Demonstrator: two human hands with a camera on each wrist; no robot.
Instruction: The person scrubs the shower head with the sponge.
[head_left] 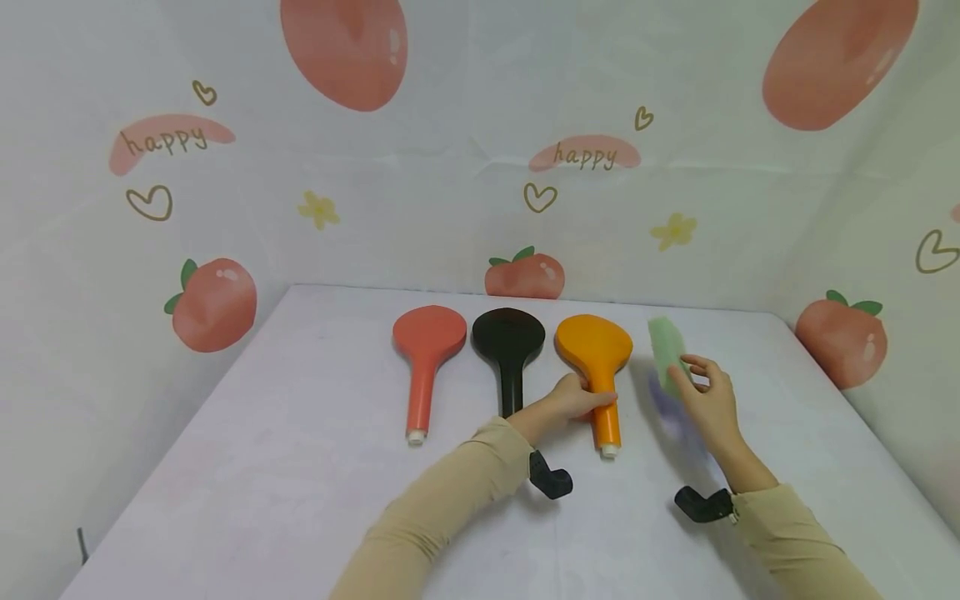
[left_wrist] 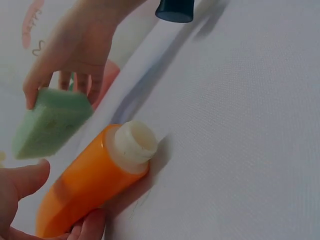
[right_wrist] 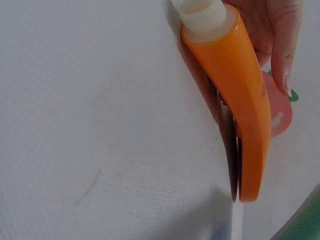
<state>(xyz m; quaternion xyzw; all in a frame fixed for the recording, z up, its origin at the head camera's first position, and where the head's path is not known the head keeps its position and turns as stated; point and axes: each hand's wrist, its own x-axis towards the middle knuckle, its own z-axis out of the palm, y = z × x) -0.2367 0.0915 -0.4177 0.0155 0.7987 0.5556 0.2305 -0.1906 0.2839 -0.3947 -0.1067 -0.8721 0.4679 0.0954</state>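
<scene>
An orange handheld shower head [head_left: 595, 343] lies face down on the table, its white open neck [left_wrist: 137, 141] toward me. My left hand [head_left: 573, 398] holds it by the handle, thumb over the top and fingers at the underside. In the right wrist view the shower head's head end [right_wrist: 254, 170] is seen edge-on. My right hand [head_left: 712, 408] pinches a pale green sponge [head_left: 666, 346] between thumb and fingers, held up to the right of the orange shower head. Only a corner of the sponge [right_wrist: 305, 220] shows in the right wrist view.
A coral shower head [head_left: 427, 333] and a black shower head [head_left: 508, 335] lie in a row left of the orange one. My left forearm covers the black handle's lower end. Behind the white table [head_left: 262, 467] hangs a printed cloth [head_left: 450, 167].
</scene>
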